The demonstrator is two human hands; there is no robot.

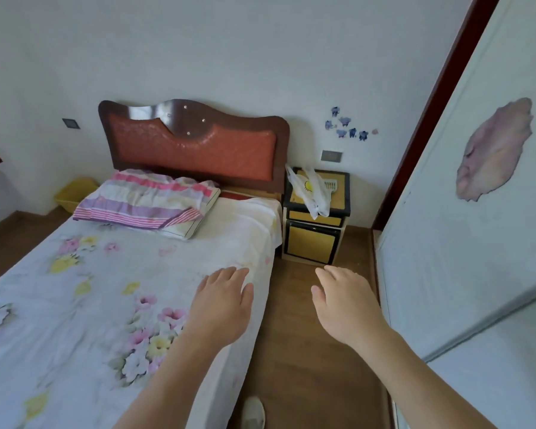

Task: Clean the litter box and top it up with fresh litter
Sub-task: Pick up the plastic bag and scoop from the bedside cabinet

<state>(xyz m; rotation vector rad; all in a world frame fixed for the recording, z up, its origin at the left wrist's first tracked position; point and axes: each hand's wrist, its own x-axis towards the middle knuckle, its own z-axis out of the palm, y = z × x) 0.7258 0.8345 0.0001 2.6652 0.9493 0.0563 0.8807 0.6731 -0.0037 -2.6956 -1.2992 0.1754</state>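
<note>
A yellow plastic box (75,193), possibly the litter box, sits on the floor at the far left behind the bed, partly hidden by the pillow. On the yellow nightstand (314,239) lie a thin white plastic bag (311,191) and a pale slotted scoop (331,184). My left hand (222,305) hovers open over the bed's right edge, palm down. Beside it my right hand (344,305) is stretched out open above the floor strip, holding nothing. Both hands are well short of the nightstand.
A bed (106,289) with a floral sheet, a striped pillow (146,201) and a red headboard (195,144) fills the left. A narrow wooden floor strip (304,351) runs between bed and a white sliding wardrobe door (464,243) on the right. My shoe (253,411) shows below.
</note>
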